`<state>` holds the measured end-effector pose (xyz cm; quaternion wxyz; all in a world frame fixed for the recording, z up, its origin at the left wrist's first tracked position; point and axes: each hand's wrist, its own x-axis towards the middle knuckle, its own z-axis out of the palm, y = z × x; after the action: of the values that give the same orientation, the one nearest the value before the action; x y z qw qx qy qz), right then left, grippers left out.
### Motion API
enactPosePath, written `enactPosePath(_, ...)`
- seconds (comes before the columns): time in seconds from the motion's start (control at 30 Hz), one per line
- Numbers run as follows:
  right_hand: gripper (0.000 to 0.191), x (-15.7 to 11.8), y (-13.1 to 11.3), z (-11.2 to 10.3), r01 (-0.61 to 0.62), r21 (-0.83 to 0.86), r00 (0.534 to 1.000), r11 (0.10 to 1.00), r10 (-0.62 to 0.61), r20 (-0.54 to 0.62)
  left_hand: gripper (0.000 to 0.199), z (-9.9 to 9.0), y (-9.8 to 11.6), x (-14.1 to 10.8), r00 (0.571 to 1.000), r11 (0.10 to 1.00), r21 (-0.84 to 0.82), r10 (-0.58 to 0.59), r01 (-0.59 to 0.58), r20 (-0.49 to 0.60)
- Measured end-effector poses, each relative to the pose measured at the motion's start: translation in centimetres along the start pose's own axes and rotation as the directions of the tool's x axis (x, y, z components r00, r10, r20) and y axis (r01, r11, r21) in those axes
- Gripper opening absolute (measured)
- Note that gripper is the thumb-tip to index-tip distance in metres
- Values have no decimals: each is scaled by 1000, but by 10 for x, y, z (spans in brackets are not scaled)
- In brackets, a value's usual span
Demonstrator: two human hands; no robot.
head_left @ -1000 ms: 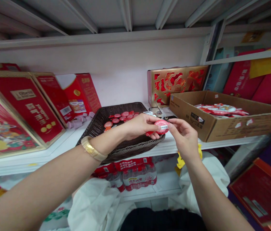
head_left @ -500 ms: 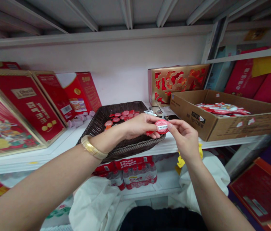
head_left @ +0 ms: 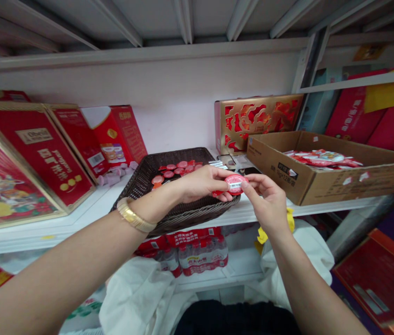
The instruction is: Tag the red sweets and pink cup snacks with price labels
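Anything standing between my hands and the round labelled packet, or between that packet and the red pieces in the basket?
Nothing visible blocks either hand: the left hand and right hand both touch the packet. Toward the red pieces in the basket, the left hand itself is in the way, over the basket.

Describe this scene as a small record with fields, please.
Left hand: holds round red packet with white barcode label
Right hand: fingers on the same packet
Basket: dark brown woven basket, pink-and-red round packets inside
Carton: open brown cardboard carton, flat red packets inside
Below: clear bottles with red caps
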<state>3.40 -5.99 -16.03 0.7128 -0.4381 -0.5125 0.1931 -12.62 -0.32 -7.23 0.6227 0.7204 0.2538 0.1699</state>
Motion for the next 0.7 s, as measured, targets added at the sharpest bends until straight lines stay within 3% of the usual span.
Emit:
enactPosePath(0.23,26,-1,2,-1,-12,52,1000,999,11,20,23,1,2,-1,1000,1000,14,-16,16,-25)
enactPosePath(0.4,25,-1,-2,-7,11,64,998,998,-7,-60,41,1,6,-4,995,1000,-3,-27,27,-96)
enactPosePath(0.57,26,2,-18,-28,52,-35,989,998,-57,-137,32,10,22,1,979,989,123,-54,79,-197)
enactPosePath(0.7,28,17,-31,-56,119,-145,972,982,-145,-186,24,28,43,27,979,968,247,5,46,-202)
